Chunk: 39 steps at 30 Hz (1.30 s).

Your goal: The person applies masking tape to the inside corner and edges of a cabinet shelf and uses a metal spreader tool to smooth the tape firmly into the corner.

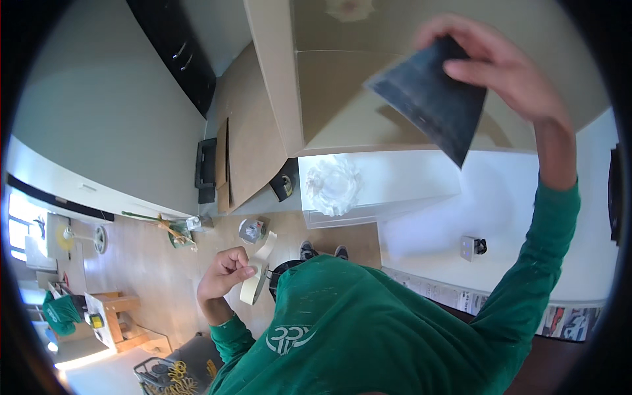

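Right hand: the right hand (507, 69) is raised into the upper right of the frame, its fingers closed over the top edge of a dark, wide trowel blade (431, 99); the thumb side is hidden behind the blade.
Blade place: it sits in the upper right centre of the frame, in front of the pale boxed-in wall corner (329, 92); I cannot tell whether it touches that surface.
Blade direction: the blade is a flat, fan-shaped piece. Its narrower end is up under the fingers, and its broad edge runs from the middle left down to a sharp corner at the lower right. The long axis slants from upper right to lower left.
Left hand: the left hand (224, 273) is in the lower left centre of the frame, fingers curled in and pinched with the thumb on a strip of pale tape (258, 270).
Tape direction: the strip hangs in a loose curve, its long axis running from upper right down to lower left, just beside the green sweatshirt (368, 329).
Sleeve: the right arm in its green sleeve runs up the right side of the frame to the raised hand.
Below: a wooden floor (164, 263) in the lower left of the frame, with a small stool (112, 316) and a wire basket (161, 375).
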Tool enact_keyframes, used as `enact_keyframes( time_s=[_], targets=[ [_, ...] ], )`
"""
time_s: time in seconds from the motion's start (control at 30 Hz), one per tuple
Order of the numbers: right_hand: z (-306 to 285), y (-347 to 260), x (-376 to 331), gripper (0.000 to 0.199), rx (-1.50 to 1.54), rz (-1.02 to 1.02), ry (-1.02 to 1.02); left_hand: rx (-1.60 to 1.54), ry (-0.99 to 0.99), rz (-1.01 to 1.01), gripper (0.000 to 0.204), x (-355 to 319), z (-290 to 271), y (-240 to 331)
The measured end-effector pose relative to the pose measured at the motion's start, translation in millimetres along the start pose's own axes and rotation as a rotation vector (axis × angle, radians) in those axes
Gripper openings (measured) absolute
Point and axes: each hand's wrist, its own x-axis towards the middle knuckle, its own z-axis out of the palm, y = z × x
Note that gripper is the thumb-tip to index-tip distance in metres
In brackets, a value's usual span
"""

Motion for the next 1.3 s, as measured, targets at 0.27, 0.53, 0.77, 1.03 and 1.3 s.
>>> enact_keyframes(
  time_s=[0.27, 0.53, 0.77, 1.03, 1.3],
  targets=[
    [66, 4, 84, 0.060, -0.528, 0.103, -0.055, -0.021, 0.107, 0.046, 0.026, -16, -6, -24],
    [93, 14, 93, 0.069, -0.510, -0.018, -0.005, -0.005, 0.147, 0.037, 0.026, -25, -6, -30],
    [98, 21, 97, 0.063, -0.497, -0.109, 0.078, -0.028, 0.141, 0.023, 0.026, -24, -6, -32],
    [98, 17, 97, 0.074, -0.535, 0.061, 0.009, -0.034, 0.130, 0.027, 0.026, -20, -8, -30],
    [95, 17, 94, 0.082, -0.494, 0.077, -0.062, -0.067, 0.138, 0.025, 0.026, -20, -6, -32]
  ],
)
